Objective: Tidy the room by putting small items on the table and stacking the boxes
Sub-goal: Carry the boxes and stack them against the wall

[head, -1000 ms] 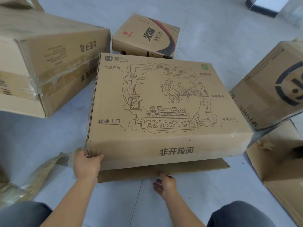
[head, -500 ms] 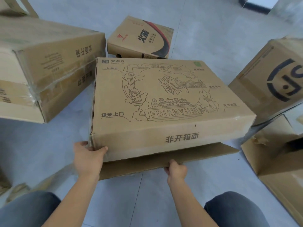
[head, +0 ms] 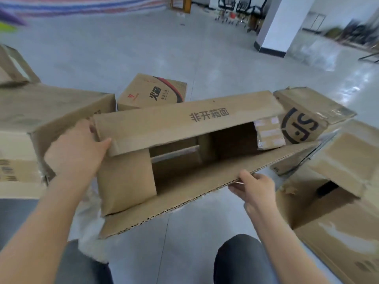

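Note:
The big flat printed cardboard box (head: 164, 124) is tipped up on edge in front of me, its open underside facing me. I can see into its hollow inside. My left hand (head: 82, 148) grips the box's near left corner, thumb over the edge. My right hand (head: 253, 189) pinches the edge of the loose bottom flap (head: 184, 197), which hangs out toward my knees. An inner side flap (head: 127, 181) sticks out at the left.
On the grey floor lie a large taped box (head: 47, 111) at the left, a small red-and-black printed box (head: 153, 93) behind, an SF Express box (head: 303, 117) at the right and an open torn box (head: 338, 201) at the near right. A white pillar (head: 281, 23) and chairs stand far back.
The box lay flat with its printed top up; now its near side is lifted and it is tipped on edge. My right hand took hold of the bottom flap. My view rose toward the room.

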### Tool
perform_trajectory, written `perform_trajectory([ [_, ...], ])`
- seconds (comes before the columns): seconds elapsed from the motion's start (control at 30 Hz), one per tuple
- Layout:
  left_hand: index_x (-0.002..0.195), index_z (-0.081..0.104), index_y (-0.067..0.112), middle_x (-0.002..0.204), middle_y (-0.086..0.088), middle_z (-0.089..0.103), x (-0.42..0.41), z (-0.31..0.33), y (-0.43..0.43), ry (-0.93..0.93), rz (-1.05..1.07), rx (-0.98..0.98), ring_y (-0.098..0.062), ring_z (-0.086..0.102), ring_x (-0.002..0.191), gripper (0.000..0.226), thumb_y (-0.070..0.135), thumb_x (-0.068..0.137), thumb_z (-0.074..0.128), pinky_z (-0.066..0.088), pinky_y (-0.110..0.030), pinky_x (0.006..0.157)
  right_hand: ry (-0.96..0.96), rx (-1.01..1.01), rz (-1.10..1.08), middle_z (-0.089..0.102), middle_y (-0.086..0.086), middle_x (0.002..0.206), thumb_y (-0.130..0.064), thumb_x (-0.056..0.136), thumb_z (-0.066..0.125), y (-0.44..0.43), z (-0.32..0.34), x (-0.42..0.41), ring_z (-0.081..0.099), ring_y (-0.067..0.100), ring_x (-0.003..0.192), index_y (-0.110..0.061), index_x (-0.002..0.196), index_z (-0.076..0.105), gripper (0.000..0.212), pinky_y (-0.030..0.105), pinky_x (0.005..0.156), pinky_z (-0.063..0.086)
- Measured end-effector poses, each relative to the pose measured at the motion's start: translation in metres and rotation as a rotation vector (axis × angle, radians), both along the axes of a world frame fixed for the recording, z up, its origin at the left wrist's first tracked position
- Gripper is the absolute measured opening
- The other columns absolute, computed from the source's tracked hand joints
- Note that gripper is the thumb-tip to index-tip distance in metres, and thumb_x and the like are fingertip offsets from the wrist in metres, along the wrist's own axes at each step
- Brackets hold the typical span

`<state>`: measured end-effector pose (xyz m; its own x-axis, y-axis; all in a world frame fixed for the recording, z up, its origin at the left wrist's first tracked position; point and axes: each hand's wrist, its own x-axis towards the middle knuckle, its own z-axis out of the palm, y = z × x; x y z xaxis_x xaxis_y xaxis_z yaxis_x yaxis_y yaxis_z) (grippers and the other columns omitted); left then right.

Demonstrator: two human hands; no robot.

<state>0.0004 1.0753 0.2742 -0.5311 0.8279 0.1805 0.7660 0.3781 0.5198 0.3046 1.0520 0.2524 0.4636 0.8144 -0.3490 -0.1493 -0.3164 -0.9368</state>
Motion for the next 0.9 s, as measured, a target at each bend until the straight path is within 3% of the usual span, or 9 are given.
perform_trajectory([
  [0.13, 0.136, 0.047, 0.021, 0.143, -0.012, 0.039, 0.002, 0.028, 0.024, 0.272, -0.293, -0.079, -0.033, 0.035, 0.128, 0.056, 0.010, 0.082, 0.058, 0.032, -0.044, 0.101, -0.036, 0.139, 0.041, 0.051, 0.012, 0.063, 0.000, 0.085, 0.054, 0.006, 0.044, -0.011, 0.058, 0.024, 0.051, -0.006, 0.073, 0.044, 0.017, 0.024, 0.049, 0.055],
  [0.23, 0.128, 0.056, 0.022, 0.135, -0.006, 0.054, 0.003, 0.036, 0.031, 0.204, -0.536, -0.189, -0.028, 0.048, 0.120, 0.041, 0.011, 0.089, 0.048, 0.038, -0.037, 0.100, -0.193, 0.179, 0.058, 0.057, 0.011, 0.067, -0.013, 0.084, 0.061, 0.025, 0.054, -0.022, 0.060, 0.023, 0.055, -0.009, 0.076, 0.044, 0.019, 0.031, 0.055, 0.057],
  [0.37, 0.131, 0.051, 0.023, 0.139, 0.004, 0.048, 0.007, 0.040, 0.029, 0.312, -0.644, -0.296, -0.021, 0.044, 0.124, 0.056, 0.053, 0.084, 0.058, 0.040, -0.035, 0.100, -0.845, 0.192, 0.203, 0.048, 0.006, 0.115, -0.036, 0.085, 0.061, 0.056, 0.056, -0.029, 0.052, 0.026, 0.099, -0.015, 0.110, 0.047, 0.036, 0.036, 0.082, 0.045],
  [0.43, 0.134, 0.046, 0.026, 0.139, 0.005, 0.045, 0.006, 0.040, 0.035, 0.484, -0.639, -0.385, -0.021, 0.043, 0.123, 0.058, 0.048, 0.083, 0.061, 0.041, -0.035, 0.099, -1.286, 0.227, 0.336, 0.036, 0.010, 0.132, -0.038, 0.091, 0.052, 0.067, 0.064, -0.031, 0.037, 0.029, 0.120, -0.017, 0.127, 0.047, 0.041, 0.036, 0.094, 0.036],
  [0.5, 0.127, 0.051, 0.022, 0.132, -0.001, 0.052, 0.000, 0.040, 0.049, 0.564, -0.657, -0.409, -0.022, 0.049, 0.117, 0.045, 0.036, 0.086, 0.060, 0.043, -0.036, 0.096, -1.479, 0.296, 0.541, 0.045, 0.006, 0.128, -0.035, 0.096, 0.041, 0.074, 0.076, -0.032, 0.037, 0.028, 0.124, -0.018, 0.118, 0.057, 0.031, 0.038, 0.101, 0.030],
  [0.57, 0.118, 0.057, 0.015, 0.125, -0.007, 0.054, -0.008, 0.042, 0.060, 0.557, -0.674, -0.405, -0.024, 0.051, 0.111, 0.033, 0.027, 0.088, 0.057, 0.043, -0.036, 0.093, -1.484, 0.312, 0.818, 0.053, -0.003, 0.105, -0.038, 0.097, 0.038, 0.077, 0.087, -0.025, 0.046, 0.020, 0.111, -0.021, 0.107, 0.059, 0.028, 0.036, 0.098, 0.029],
  [0.67, 0.118, 0.057, 0.018, 0.122, -0.008, 0.042, -0.012, 0.049, 0.070, 0.626, -0.655, -0.433, -0.026, 0.039, 0.114, 0.028, 0.026, 0.091, 0.051, 0.038, -0.031, 0.095, -1.500, 0.316, 1.076, 0.055, -0.004, 0.110, -0.036, 0.092, 0.053, 0.081, 0.097, -0.008, 0.039, 0.012, 0.098, -0.025, 0.124, 0.054, 0.034, 0.030, 0.094, 0.032],
  [0.8, 0.093, 0.053, 0.011, 0.111, -0.008, 0.045, -0.006, 0.051, 0.084, 0.677, -0.649, -0.508, -0.021, 0.039, 0.099, 0.008, 0.016, 0.092, 0.047, 0.038, -0.028, 0.091, -1.537, 0.400, 0.987, 0.061, -0.004, 0.110, -0.021, 0.094, 0.051, 0.089, 0.093, -0.007, 0.035, 0.011, 0.089, -0.019, 0.112, 0.059, 0.020, 0.027, 0.076, 0.028],
  [0.9, 0.106, 0.055, 0.008, 0.120, -0.009, 0.045, -0.003, 0.053, 0.089, 0.726, -0.627, -0.540, -0.019, 0.041, 0.092, 0.018, 0.014, 0.093, 0.045, 0.038, -0.028, 0.084, -1.561, 0.382, 0.992, 0.062, -0.003, 0.104, -0.021, 0.094, 0.050, 0.097, 0.094, -0.013, 0.035, 0.013, 0.087, -0.017, 0.107, 0.058, 0.016, 0.027, 0.073, 0.026],
])
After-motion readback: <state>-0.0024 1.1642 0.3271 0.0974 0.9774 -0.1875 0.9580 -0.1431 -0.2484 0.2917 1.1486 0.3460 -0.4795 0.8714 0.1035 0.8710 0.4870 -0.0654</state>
